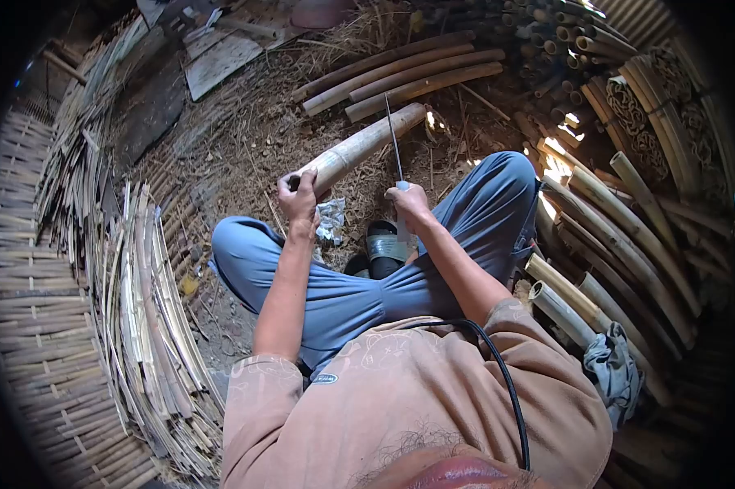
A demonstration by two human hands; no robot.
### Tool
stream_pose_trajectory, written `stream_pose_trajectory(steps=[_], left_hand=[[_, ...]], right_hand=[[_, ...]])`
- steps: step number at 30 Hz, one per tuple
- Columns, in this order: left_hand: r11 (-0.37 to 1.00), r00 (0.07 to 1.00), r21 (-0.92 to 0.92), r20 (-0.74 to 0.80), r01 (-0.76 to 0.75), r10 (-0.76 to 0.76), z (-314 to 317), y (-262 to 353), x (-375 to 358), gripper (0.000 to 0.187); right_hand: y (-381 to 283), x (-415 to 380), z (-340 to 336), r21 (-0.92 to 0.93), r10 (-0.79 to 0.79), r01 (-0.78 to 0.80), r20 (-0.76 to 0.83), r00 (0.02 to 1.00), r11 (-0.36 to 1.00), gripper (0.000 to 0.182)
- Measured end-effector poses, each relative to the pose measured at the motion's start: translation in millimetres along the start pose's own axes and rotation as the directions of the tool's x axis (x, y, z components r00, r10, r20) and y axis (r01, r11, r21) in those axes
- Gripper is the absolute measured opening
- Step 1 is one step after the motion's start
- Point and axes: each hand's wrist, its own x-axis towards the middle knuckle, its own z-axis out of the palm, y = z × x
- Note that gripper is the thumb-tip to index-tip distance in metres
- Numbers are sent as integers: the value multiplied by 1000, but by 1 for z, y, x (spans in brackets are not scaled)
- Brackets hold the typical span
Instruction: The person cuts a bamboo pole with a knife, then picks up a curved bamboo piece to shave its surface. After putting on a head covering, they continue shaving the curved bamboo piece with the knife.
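My left hand (300, 198) is wrapped round the near end of a thick pale bamboo tube (359, 149). The tube slants away from me to the right, its far end close over the littered ground. My right hand (410, 205) grips the pale handle of a long knife (394, 143). Its thin blade points up and away, crossing the tube near its far end in this view. Below the hands, between my bent knees, lie a crumpled silvery wrapper (330, 221) and a dark sandal (385, 246).
Several bamboo poles (408, 75) lie beyond the tube. More poles (620, 236) are stacked on the right, with a grey cloth (613, 371) near them. Split bamboo strips (151, 301) are piled on the left beside a woven bamboo wall (37, 285).
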Motion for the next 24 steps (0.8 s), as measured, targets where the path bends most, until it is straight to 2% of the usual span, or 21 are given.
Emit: stream_pose_trajectory(steps=[1,2,3,5,7,9,10,11,12,13,14,15,16,17,19,20,21,22,23,24], left_hand=[[999,1000,-41,-3,29,-29,4,6,-6,42],[997,997,43,-28,-70,71,-13,-37,31,44],[998,999,-38,-12,47,-48,-12,-24,23,41],[981,994,-173,79,85,-73,-2,2,11,40],[960,976,-229,185,158,-116,23,26,16,43],[878,853,-324,497,352,-158,69,60,12,49],[828,752,-367,653,424,-95,85,59,22,53],[767,636,-400,772,502,-14,101,57,32,58],[805,624,-356,781,475,-23,116,55,37,61],[840,617,-318,787,440,-25,131,55,35,64],[909,640,-208,764,361,-79,142,54,32,66],[940,634,-168,771,297,-62,149,55,19,63],[964,565,-100,823,246,-59,147,53,12,63],[982,496,-36,866,185,-62,139,51,7,64],[995,320,73,943,68,-91,113,84,-52,65],[998,230,50,971,36,-57,97,93,-76,65],[990,187,140,972,11,-140,76,97,-88,66],[991,-32,117,993,61,-115,54,97,-96,66],[967,-201,104,978,234,-56,34,103,-119,70],[944,-367,210,924,253,-107,17,108,-132,75]], right_hand=[[-11,-15,-3,12,-50,50,-22,999,999,22],[-19,-26,-5,26,-96,98,-51,994,995,22],[-20,-30,-5,23,-156,160,-101,982,987,21],[-3,-13,-4,-97,-332,318,-190,924,943,22],[-7,-14,0,-21,-418,432,-300,858,902,23],[-15,-18,3,89,-430,468,-273,861,879,22],[-21,-22,4,115,-414,461,-293,862,880,24],[-51,-55,-16,131,-398,437,-244,884,890,27],[-52,-48,-17,78,-432,475,-306,848,877,28],[-62,-54,-30,118,-466,518,-306,830,847,28],[-67,-61,-52,70,-492,530,-288,822,845,28],[-77,-67,-78,21,-519,543,-264,813,839,28],[-62,-42,-95,148,-562,600,-234,793,786,31],[-85,-83,-136,29,-507,523,-202,838,852,35],[-74,-81,-196,-152,-556,534,-237,797,831,42],[-64,-79,-225,-193,-572,539,-319,756,820,43],[-60,-86,-256,-178,-578,553,-334,744,814,41],[-63,-101,-279,-237,-490,429,-424,762,872,39],[-66,-113,-301,-283,-406,297,-514,756,912,36],[-55,-107,-330,-353,-387,217,-535,751,910,38]])
